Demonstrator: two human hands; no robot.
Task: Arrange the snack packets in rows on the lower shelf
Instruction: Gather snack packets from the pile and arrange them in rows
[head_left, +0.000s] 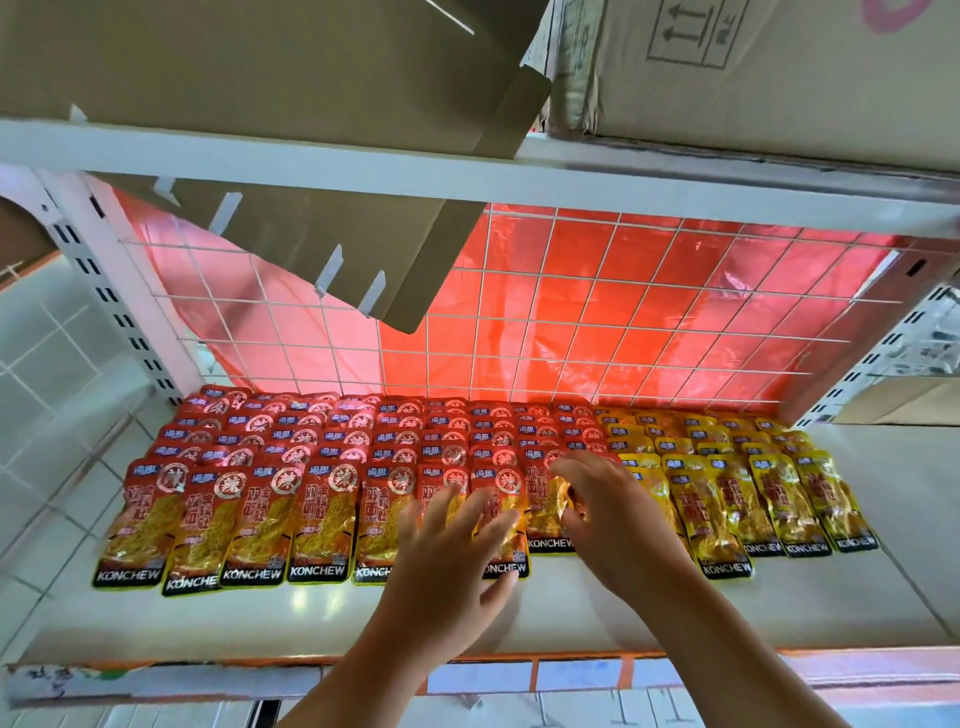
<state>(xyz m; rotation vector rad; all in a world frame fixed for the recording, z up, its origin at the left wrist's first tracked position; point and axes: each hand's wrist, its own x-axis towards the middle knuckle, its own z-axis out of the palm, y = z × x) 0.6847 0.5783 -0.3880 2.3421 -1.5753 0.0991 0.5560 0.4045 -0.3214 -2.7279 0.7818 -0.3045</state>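
Red snack packets (322, 488) lie in overlapping rows across the left and middle of the white lower shelf (779, 608). Yellow packets (753, 493) fill the rows on the right. My left hand (452, 551) lies with spread, straight fingers on the front red packets near the middle. My right hand (608, 509) rests with loosely bent fingers on a red packet (545, 512) at the border between red and yellow. The packets under both palms are partly hidden.
A white wire grid (623, 322) with red plastic sheet behind closes the shelf's back. A cardboard flap (332, 249) hangs down from the upper shelf at left. Cardboard boxes (753, 67) sit above. White uprights (104, 280) stand at both sides. Bare shelf surface lies in front of the packets.
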